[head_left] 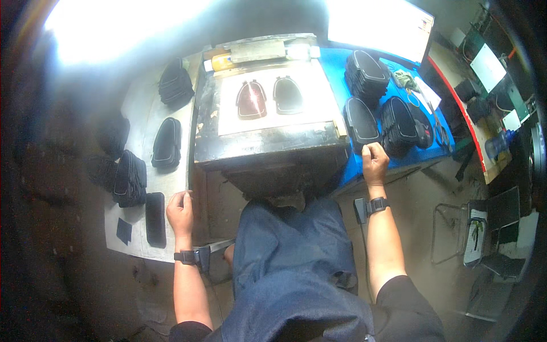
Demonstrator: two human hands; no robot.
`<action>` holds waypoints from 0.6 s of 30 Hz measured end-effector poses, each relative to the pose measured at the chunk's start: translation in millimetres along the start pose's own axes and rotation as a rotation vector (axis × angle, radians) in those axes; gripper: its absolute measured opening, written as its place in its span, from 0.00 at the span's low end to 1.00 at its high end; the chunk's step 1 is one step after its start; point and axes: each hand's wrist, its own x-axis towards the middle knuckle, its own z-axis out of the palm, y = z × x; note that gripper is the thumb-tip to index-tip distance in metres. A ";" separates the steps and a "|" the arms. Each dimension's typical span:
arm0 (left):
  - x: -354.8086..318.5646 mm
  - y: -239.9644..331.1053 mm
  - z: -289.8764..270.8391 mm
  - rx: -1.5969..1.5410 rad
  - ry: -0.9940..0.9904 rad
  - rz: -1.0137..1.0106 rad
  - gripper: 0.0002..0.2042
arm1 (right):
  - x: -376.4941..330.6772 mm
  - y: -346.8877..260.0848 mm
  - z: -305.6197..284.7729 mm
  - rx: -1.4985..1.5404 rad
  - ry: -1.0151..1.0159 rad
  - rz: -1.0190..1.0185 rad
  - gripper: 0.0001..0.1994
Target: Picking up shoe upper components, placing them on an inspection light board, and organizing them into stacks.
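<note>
My right hand [375, 165] is closed, its fingertips pinched at the near edge of a black rounded piece [361, 121] with a pale outline on the blue tabletop [356, 171]. My left hand [180, 214] is curled closed beside the inner edge of the pale left table [171, 185]; its palm side is hidden, so anything in it cannot be made out. Between the hands, a reddish rounded piece [251, 100] and a dark rounded piece [288, 96] lie side by side on a white sheet [270, 122] atop a worn dark work stand [262, 139].
Stacks of similar black pieces stand at left [176, 84] and right [364, 74]. A black phone-like slab [155, 219] lies at the left table's near end. Scissors [441, 134] rest on the blue top. A bright screen [382, 25] stands behind; a folding chair [490, 228] is at right.
</note>
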 end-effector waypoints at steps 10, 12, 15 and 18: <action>0.1 -6.2 1.4 -0.013 -0.012 -0.015 0.08 | -1.5 2.2 -0.5 -0.002 -0.017 0.012 0.10; 0.4 -6.4 1.8 -0.016 -0.015 -0.003 0.08 | -1.4 2.6 -0.5 -0.011 -0.016 0.012 0.10; 0.1 -6.4 1.4 -0.019 -0.030 -0.032 0.08 | -1.4 3.1 -0.4 -0.017 -0.014 0.012 0.10; 0.4 -5.8 1.6 -0.037 -0.029 -0.023 0.08 | -1.2 3.7 0.1 -0.022 -0.008 0.003 0.10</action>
